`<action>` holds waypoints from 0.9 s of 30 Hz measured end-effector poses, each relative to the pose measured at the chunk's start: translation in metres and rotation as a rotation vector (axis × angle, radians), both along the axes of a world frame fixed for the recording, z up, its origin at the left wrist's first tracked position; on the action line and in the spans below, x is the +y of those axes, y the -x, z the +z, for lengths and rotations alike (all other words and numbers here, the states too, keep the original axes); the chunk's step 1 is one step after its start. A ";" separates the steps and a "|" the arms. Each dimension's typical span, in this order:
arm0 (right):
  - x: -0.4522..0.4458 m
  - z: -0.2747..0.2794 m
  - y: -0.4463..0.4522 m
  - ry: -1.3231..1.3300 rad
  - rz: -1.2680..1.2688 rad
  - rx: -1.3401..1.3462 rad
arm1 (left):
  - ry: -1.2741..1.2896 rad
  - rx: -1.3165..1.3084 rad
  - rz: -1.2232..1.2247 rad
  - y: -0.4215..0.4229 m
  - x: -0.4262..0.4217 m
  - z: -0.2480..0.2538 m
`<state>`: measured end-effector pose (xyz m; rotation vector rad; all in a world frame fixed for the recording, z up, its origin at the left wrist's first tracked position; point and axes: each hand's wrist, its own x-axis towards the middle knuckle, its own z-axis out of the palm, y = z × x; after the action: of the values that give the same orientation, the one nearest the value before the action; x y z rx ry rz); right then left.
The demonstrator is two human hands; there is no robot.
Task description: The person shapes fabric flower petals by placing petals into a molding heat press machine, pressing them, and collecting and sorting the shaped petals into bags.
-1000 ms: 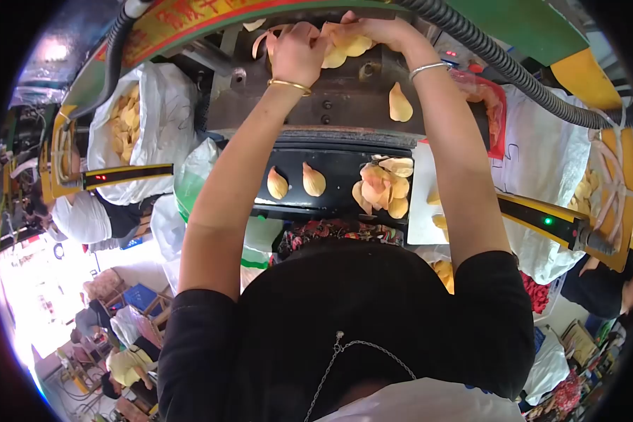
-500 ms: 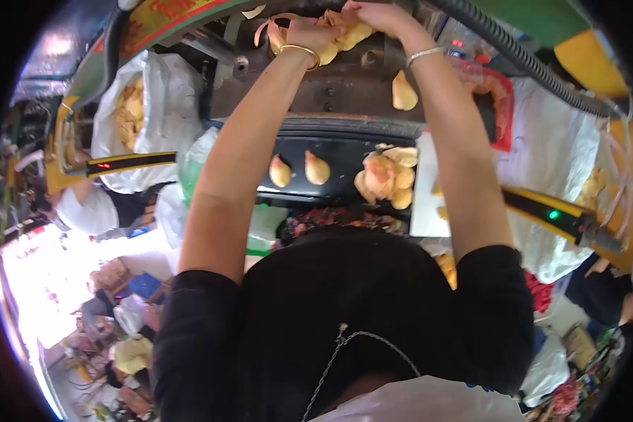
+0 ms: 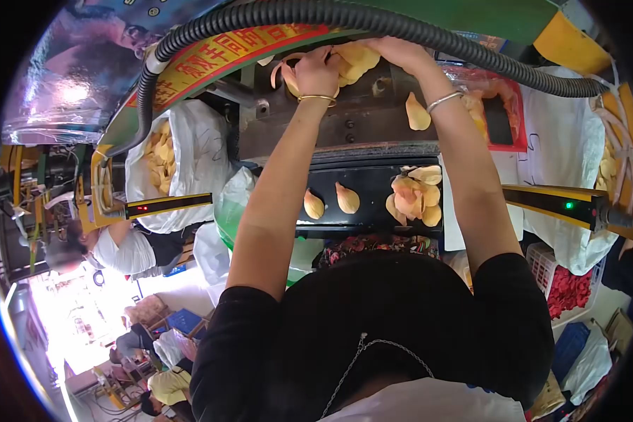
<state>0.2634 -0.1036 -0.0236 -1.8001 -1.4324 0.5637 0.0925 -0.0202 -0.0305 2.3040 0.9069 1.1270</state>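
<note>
Yellow-pink petals [image 3: 359, 63], which look like fabric, lie in an overlapping cluster on the dark metal plate [image 3: 295, 130] of a machine. My left hand [image 3: 316, 72] is closed on the cluster's left part, with pinkish petal tips sticking out beyond it. At the right end, my right hand [image 3: 402, 53] has its bent fingers on the cluster's edge; the fingertips are partly hidden. A single petal [image 3: 418, 112] rests on the plate below my right wrist. Nearer me, a black tray [image 3: 366, 172] carries two separate petals [image 3: 346, 199] and a petal pile [image 3: 415, 197].
A ribbed black hose [image 3: 373, 17] arches above my hands. Yellow-black sensor bars [image 3: 169, 205] [image 3: 552, 204] flank the tray. White sacks [image 3: 200, 141] [image 3: 559, 155] stand on both sides, the left one holding petals. A red-framed tray [image 3: 519, 116] is right. Other people [image 3: 123, 250] are at lower left.
The camera view has shifted, so the machine and tray appear lower and farther right. My left hand has moved slightly left along the petal cluster. The loose petals on the tray stay in place.
</note>
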 end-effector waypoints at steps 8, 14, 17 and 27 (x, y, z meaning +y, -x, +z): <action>0.010 0.023 0.006 -0.110 -0.282 -0.070 | -0.234 0.306 0.043 0.003 0.004 -0.007; -0.102 -0.017 0.027 -0.061 -0.309 -0.133 | -0.635 0.680 0.029 0.004 0.014 -0.020; -0.085 -0.021 0.020 -0.074 -0.267 -0.181 | -0.859 0.901 0.065 0.009 0.011 -0.015; 0.018 -0.032 -0.013 -0.175 -0.103 -0.254 | 0.049 0.045 -0.190 0.018 -0.006 0.037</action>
<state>0.2766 -0.0858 -0.0559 -1.8404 -1.4942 0.1547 0.0743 -0.0257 0.0068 2.3273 0.7053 0.9669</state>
